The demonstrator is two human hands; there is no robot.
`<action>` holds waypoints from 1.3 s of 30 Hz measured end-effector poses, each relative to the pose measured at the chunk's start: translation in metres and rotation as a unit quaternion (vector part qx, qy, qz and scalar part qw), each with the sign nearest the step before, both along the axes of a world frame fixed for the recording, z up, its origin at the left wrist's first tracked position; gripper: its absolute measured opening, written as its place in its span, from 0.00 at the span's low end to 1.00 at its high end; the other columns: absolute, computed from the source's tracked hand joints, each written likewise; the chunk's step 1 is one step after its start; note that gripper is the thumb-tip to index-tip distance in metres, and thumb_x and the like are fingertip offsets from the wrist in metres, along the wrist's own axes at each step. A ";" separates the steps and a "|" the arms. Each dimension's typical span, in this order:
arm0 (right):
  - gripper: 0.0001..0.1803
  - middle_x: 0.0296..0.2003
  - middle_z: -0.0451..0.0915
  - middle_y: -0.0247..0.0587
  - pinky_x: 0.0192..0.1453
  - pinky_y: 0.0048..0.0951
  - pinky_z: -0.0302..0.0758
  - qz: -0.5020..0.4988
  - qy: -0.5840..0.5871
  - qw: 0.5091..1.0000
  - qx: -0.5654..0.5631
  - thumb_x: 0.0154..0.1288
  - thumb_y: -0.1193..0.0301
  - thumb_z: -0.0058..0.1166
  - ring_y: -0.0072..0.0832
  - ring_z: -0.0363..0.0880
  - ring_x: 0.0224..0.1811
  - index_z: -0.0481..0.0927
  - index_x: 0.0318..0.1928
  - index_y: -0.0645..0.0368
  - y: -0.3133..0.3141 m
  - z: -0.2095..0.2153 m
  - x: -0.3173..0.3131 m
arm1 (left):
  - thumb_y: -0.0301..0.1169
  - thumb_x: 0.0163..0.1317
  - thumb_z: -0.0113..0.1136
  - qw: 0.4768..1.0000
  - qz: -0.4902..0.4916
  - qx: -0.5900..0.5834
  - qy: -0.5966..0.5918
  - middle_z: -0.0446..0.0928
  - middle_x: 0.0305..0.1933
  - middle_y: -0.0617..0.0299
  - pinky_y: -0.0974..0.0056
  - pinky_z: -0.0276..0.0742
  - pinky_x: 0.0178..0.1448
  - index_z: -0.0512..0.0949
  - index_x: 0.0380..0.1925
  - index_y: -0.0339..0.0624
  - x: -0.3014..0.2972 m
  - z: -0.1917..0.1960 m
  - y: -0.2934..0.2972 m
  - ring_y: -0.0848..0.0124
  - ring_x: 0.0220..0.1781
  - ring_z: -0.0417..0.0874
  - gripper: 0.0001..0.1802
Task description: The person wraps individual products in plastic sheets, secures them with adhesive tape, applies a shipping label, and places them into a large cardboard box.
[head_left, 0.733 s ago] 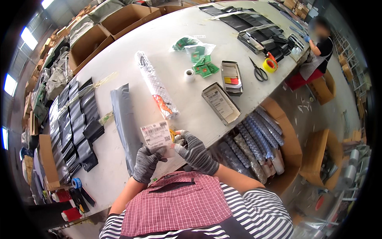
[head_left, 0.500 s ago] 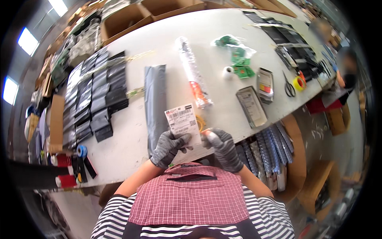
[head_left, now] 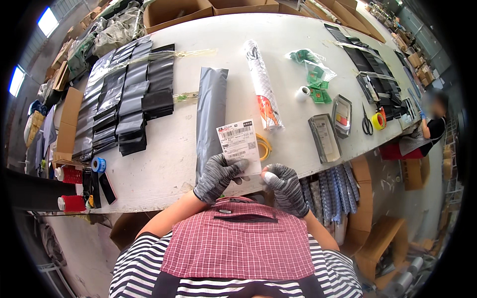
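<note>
Your gloved left hand (head_left: 217, 177) and right hand (head_left: 283, 184) pinch the white shipping label (head_left: 239, 145) by its bottom edge, frame centre. It's light, floppy paper, so grip the edges gently.

both hands wore knitted gloves of mottled grey and black yarn, the left hand (head_left: 217, 176) and the right hand (head_left: 284, 185) alike, with pale, lighter fingertips. the forearms were bare above the glove cuffs. the torso carried a black-and-white striped top under a red-and-white checked apron bib with a dark slit pocket.
</note>
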State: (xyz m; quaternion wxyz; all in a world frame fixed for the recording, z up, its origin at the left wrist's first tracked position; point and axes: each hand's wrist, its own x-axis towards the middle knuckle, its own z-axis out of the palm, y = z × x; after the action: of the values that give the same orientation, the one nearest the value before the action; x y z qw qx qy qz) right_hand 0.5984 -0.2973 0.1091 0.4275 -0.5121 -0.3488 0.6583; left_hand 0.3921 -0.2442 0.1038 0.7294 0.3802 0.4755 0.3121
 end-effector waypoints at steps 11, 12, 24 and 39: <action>0.07 0.28 0.77 0.29 0.36 0.20 0.75 -0.040 -0.008 0.999 0.005 0.69 0.70 0.54 0.14 0.74 0.29 0.79 0.40 0.62 -0.002 -0.001 -0.015 | 0.32 0.62 0.67 0.956 -0.076 0.274 0.075 0.80 0.39 0.63 0.67 0.78 0.53 0.77 0.52 0.37 -0.009 -0.003 -0.002 0.72 0.40 0.79 0.19; 0.07 0.28 0.77 0.29 0.36 0.20 0.75 -0.033 -0.003 0.999 -0.002 0.69 0.70 0.54 0.14 0.74 0.29 0.79 0.40 0.62 -0.002 0.001 -0.016 | 0.33 0.62 0.67 0.955 -0.117 0.252 0.108 0.81 0.39 0.63 0.68 0.78 0.50 0.80 0.48 0.37 -0.004 0.007 -0.004 0.74 0.40 0.80 0.17; 0.06 0.26 0.82 0.43 0.35 0.27 0.78 0.023 -0.343 0.907 0.243 0.58 0.76 0.61 0.24 0.81 0.28 0.80 0.36 0.64 0.011 -0.010 -0.028 | 0.34 0.66 0.62 0.968 -0.196 0.119 0.101 0.81 0.32 0.62 0.69 0.78 0.40 0.81 0.42 0.35 -0.022 -0.005 0.023 0.76 0.34 0.80 0.13; 0.08 0.30 0.82 0.47 0.41 0.37 0.78 -0.218 -0.675 0.705 -0.003 0.59 0.71 0.56 0.32 0.79 0.29 0.80 0.31 0.64 -0.062 -0.157 0.256 | 0.27 0.65 0.57 0.783 -0.085 0.558 0.263 0.80 0.45 0.49 0.57 0.79 0.51 0.76 0.47 0.38 -0.130 -0.107 0.212 0.52 0.45 0.83 0.12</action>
State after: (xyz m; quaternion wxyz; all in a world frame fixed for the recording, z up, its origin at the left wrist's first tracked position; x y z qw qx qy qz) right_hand 0.8545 -0.3590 -0.0481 0.2073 -0.8828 -0.4207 0.0261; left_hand 0.2618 -0.0325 -0.0028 0.2602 0.8268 0.3571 0.3481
